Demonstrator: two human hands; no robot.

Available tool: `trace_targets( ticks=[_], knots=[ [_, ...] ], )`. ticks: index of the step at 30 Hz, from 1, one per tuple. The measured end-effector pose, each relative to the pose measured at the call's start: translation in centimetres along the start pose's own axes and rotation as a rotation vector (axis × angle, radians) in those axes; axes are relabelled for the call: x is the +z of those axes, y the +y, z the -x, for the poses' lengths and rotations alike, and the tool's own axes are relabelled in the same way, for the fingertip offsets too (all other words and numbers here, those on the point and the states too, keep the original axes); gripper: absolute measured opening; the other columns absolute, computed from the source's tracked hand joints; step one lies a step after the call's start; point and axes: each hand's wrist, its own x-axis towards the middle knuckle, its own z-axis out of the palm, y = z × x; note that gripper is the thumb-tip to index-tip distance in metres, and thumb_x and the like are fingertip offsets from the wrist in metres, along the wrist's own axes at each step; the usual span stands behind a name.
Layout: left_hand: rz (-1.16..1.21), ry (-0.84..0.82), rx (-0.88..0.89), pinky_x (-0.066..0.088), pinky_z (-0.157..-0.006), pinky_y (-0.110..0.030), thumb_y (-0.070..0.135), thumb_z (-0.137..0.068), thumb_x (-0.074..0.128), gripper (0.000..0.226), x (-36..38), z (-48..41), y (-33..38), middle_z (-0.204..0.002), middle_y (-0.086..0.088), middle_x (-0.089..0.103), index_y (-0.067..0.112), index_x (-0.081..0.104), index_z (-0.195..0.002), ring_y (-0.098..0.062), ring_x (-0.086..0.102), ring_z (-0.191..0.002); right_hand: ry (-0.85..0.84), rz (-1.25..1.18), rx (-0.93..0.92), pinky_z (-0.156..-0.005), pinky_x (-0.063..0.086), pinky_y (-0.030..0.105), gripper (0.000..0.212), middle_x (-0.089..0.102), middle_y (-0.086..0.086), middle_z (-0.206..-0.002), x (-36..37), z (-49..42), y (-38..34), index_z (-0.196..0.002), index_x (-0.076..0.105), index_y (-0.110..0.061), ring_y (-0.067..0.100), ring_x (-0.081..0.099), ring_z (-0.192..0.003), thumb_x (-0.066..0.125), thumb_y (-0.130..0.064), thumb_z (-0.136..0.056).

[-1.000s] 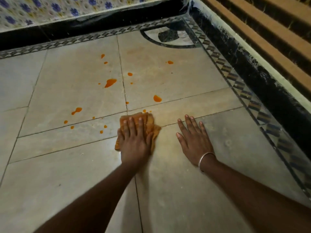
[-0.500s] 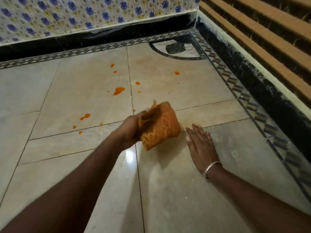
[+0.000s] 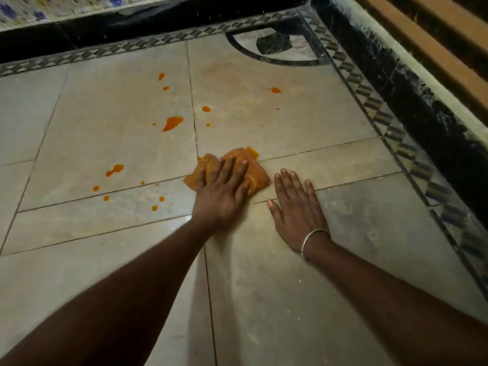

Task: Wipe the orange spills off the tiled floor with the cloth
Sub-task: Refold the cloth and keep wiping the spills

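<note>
My left hand (image 3: 220,192) presses flat on a folded orange cloth (image 3: 257,175) lying on the beige tiled floor (image 3: 277,286). The cloth's far edge touches an orange spill (image 3: 252,152). Several more orange spills dot the tiles beyond and to the left: a large one (image 3: 172,123), a pair (image 3: 115,169), small drops (image 3: 158,203) and a far one (image 3: 275,90). My right hand (image 3: 297,204), with a silver bangle on the wrist, rests flat on the floor just right of the cloth, fingers spread, holding nothing.
A black skirting (image 3: 422,101) and a patterned tile border (image 3: 380,120) run along the right and far sides. Wooden slats (image 3: 435,40) rise at the far right. A flowered wall (image 3: 21,9) shows at the top left.
My left hand lifted the cloth off the floor, then pressed it down again farther forward and right, on the spill near the tile joint. My right hand has stayed flat.
</note>
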Motion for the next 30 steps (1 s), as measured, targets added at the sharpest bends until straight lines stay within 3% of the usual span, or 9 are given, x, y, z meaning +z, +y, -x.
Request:
trace_targets(
  ticks=[5,8,12,18,24,26,27,28,30],
  knots=[
    [0.07,0.094,-0.39,-0.009,-0.125,-0.058,0.058,-0.107,0.014,0.067,1.3,5.6,3.5,-0.175,-0.004,-0.006,0.03,-0.002,-0.166,-0.026,-0.01,-0.161,-0.008,-0.006,0.004,-0.124,0.006,0.048,0.068,0.009,0.006,-0.167,-0.1,0.0,0.0,-0.159,0.014,-0.013,0.02,0.004,-0.154,0.013,-0.048,-0.1],
    [0.042,0.035,-0.329,-0.02,-0.122,-0.054,0.067,-0.102,0.011,0.075,2.3,8.2,8.1,-0.172,-0.003,-0.018,0.03,-0.007,-0.165,-0.026,-0.019,-0.159,-0.006,-0.02,0.006,-0.124,0.006,0.048,0.068,0.011,0.006,-0.167,-0.5,0.2,-0.3,-0.159,0.015,-0.012,0.02,0.005,-0.154,0.006,-0.044,-0.099],
    [-0.027,-0.007,-0.144,-0.012,-0.125,-0.055,0.069,-0.098,0.001,0.076,1.2,3.2,5.3,-0.174,-0.001,-0.012,0.035,-0.003,-0.165,-0.023,-0.013,-0.16,-0.01,-0.06,0.005,-0.125,0.003,0.044,0.07,0.01,0.003,-0.167,-0.8,0.3,-0.2,-0.158,0.015,-0.012,0.016,0.004,-0.154,0.003,-0.043,-0.098],
    [0.004,0.018,-0.339,-0.01,-0.128,-0.051,0.058,-0.107,0.01,0.069,0.1,6.3,2.4,-0.174,-0.013,-0.001,0.023,0.001,-0.166,-0.032,-0.008,-0.16,-0.022,-0.042,0.008,-0.125,0.005,0.045,0.069,0.011,0.004,-0.167,-0.9,0.6,-0.1,-0.158,0.015,-0.011,0.018,0.006,-0.154,0.005,-0.044,-0.098],
    [-0.107,-0.364,-0.311,0.013,-0.128,-0.054,0.036,-0.112,0.028,0.064,-4.6,9.8,7.5,-0.17,-0.026,0.006,0.009,0.003,-0.165,-0.047,0.011,-0.157,-0.047,-0.018,0.036,-0.125,0.0,0.043,0.071,0.008,0.003,-0.167,-0.7,0.6,0.4,-0.159,0.012,-0.013,0.016,0.001,-0.154,0.004,-0.046,-0.097],
    [-0.084,-0.362,-0.263,0.043,-0.114,-0.049,0.028,-0.11,0.039,0.05,-6.9,9.4,7.3,-0.156,-0.025,0.043,0.009,0.033,-0.155,-0.041,0.048,-0.139,-0.058,-0.036,0.039,-0.125,-0.003,0.042,0.076,0.007,0.002,-0.167,-1.0,0.6,0.1,-0.159,0.012,-0.013,0.016,-0.001,-0.154,-0.001,-0.049,-0.093],
    [0.004,-0.307,-0.251,0.053,-0.096,-0.041,0.032,-0.109,0.043,0.037,-7.9,9.1,6.5,-0.133,-0.016,0.062,0.013,0.05,-0.14,-0.03,0.064,-0.113,-0.066,-0.052,0.042,-0.124,-0.005,0.042,0.079,0.007,0.002,-0.167,-1.2,0.6,-0.3,-0.159,0.013,-0.014,0.016,-0.001,-0.154,-0.003,-0.05,-0.091],
    [0.158,-0.255,-0.265,0.053,-0.079,-0.036,0.039,-0.108,0.045,0.03,-9.1,8.8,5.4,-0.108,-0.009,0.068,0.016,0.06,-0.119,-0.022,0.065,-0.089,-0.069,-0.068,0.039,-0.124,-0.007,0.042,0.081,0.007,0.003,-0.167,-1.4,0.7,-0.8,-0.159,0.015,-0.014,0.016,-0.001,-0.154,-0.004,-0.051,-0.09],
    [0.557,-0.15,-0.389,0.051,-0.065,-0.034,0.047,-0.106,0.049,0.041,-11.4,8.3,2.9,-0.09,-0.008,0.073,0.014,0.07,-0.094,-0.021,0.066,-0.076,-0.067,-0.087,-0.002,-0.124,-0.009,0.042,0.081,0.007,0.003,-0.167,-1.9,1.0,-2.5,-0.158,0.018,-0.016,0.016,-0.002,-0.154,-0.005,-0.051,-0.089]
  ],
)
